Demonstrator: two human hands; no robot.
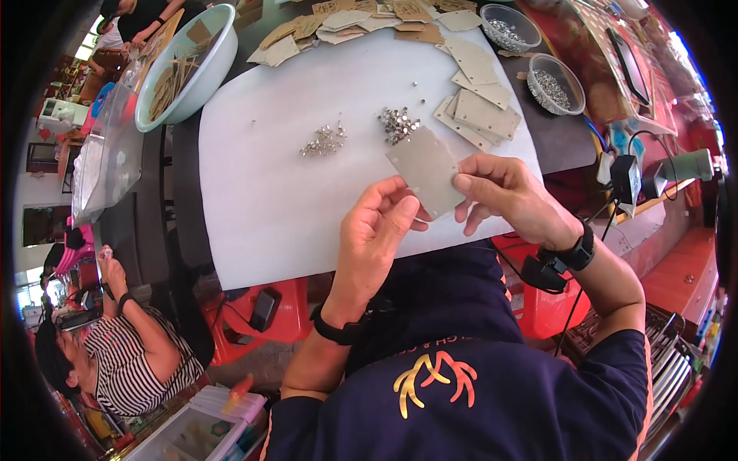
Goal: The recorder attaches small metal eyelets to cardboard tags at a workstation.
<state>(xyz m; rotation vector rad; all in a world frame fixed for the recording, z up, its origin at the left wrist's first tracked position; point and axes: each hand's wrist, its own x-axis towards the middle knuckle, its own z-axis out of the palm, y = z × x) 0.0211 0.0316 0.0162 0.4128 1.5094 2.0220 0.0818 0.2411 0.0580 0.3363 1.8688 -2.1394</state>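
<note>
A grey-beige square card (423,170) with small marks near its corners is raised over the white sheet (254,192). My left hand (377,234) is closed at its lower left edge, thumb up and fingers partly behind it. My right hand (503,192) pinches the right corner between thumb and fingers; whether a small metal piece is in that pinch I cannot make out. Just beyond the card lies a heap of small shiny metal caps (397,124). Left of that heap is a looser pile of small metal studs (324,142). Similar cards (484,115) overlap at the right.
More cards (338,23) pile along the far edge. Two clear tubs of metal pieces (555,83) stand at the far right. A pale green basin (223,58) holds brown strips at the far left. A co-worker in stripes (142,353) sits left; another person (146,19) is farther back.
</note>
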